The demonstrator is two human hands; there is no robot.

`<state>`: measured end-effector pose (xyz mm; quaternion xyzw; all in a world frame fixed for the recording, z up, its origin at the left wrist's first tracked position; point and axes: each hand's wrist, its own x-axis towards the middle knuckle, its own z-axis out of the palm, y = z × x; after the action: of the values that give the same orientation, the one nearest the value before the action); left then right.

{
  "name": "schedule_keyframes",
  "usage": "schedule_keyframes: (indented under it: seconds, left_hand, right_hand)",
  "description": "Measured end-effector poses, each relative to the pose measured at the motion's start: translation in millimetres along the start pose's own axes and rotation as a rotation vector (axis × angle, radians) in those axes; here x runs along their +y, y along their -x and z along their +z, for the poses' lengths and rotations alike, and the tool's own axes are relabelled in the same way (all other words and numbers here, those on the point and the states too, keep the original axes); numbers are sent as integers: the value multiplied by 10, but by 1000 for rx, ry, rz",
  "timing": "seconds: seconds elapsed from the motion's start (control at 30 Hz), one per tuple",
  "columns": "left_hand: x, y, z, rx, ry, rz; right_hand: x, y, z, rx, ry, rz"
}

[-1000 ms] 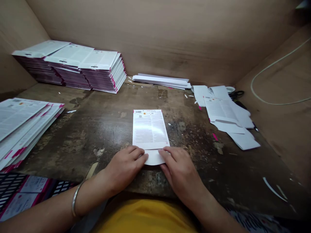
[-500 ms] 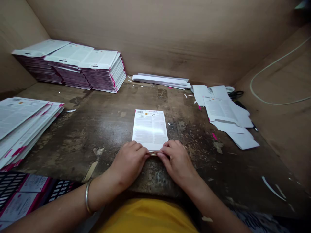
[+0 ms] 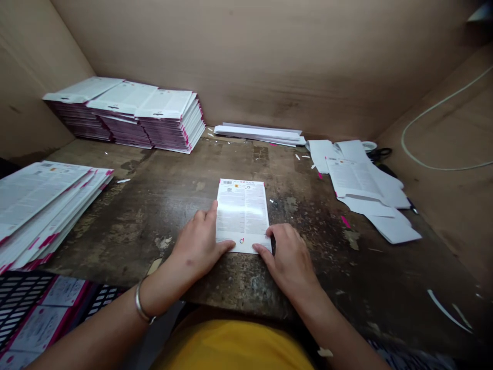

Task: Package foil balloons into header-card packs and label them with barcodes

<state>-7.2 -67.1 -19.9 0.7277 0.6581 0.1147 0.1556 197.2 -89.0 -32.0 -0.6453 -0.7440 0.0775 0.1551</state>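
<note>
Packet [image 3: 242,213] flat on table [image 3: 173,190], hands [image 3: 290,257] touching its near edge

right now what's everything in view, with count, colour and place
Printed packet: one, white, lower centre
Stacks: three, white-magenta, back left
Low pile: one, white-magenta, left
Long strips: several, white, back
Loose papers: several, white, right
Scissors: one, black, back right
Ring: one, white, by scissors
Cable: one, pale, far right
Scraps: many, white-pink, scattered
Crate: count unclear, dark, lower left
Packs: several, white-magenta, lower left
Table: one, brown, beneath packet
Walls: three, brown, around table
Garment: one, yellow, bottom centre
Bracelet: one, silver, left wrist
Left hand: one, packet's left edge
Right hand: one, packet's lower right corner
</note>
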Motion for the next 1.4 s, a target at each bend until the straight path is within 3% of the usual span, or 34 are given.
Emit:
schedule_keyframes:
  seconds: [0.13, 0.3, 0.6, 0.7, 0.77, 0.83, 0.9, 1.0, 1.07, 1.23, 1.4]
  left_hand:
    - [36, -121, -43, -170, 246, 11]
    - [1, -112, -31, 50, -17, 46]
    - [112, 147, 55, 28, -36, 83]
    - [119, 162, 88, 46, 5, 77]
    - [108, 151, 94, 47, 67, 58]
    - [105, 144, 83, 61, 221, 7]
    - [128, 153, 61, 66, 545, -87]
    - [214, 205, 33, -137, 1175, -193]
    - [289, 249, 35, -267, 1430, -231]
    - [454, 306, 135, -153, 1613, -333]
    - [539, 315, 249, -58, 1614, -343]
  right_hand:
    - [10, 8, 22, 19, -47, -19]
    - [42, -4, 40, 49, -85, -21]
    - [30, -30, 77, 141, -109, 50]
    - [-14, -37, 51, 138, -285, 170]
    - [-46, -41, 39, 136, -530, 280]
    - [-68, -44, 26, 118, -885, 346]
    - [-70, -44, 1, 77, -1215, 379]
    - [-25, -27, -75, 48, -1410, 421]
    - [12, 11, -145, 57, -1464, 440]
    - [-66, 193, -235, -167, -1709, 463]
    - [-276, 260, -73, -106, -1864, 513]
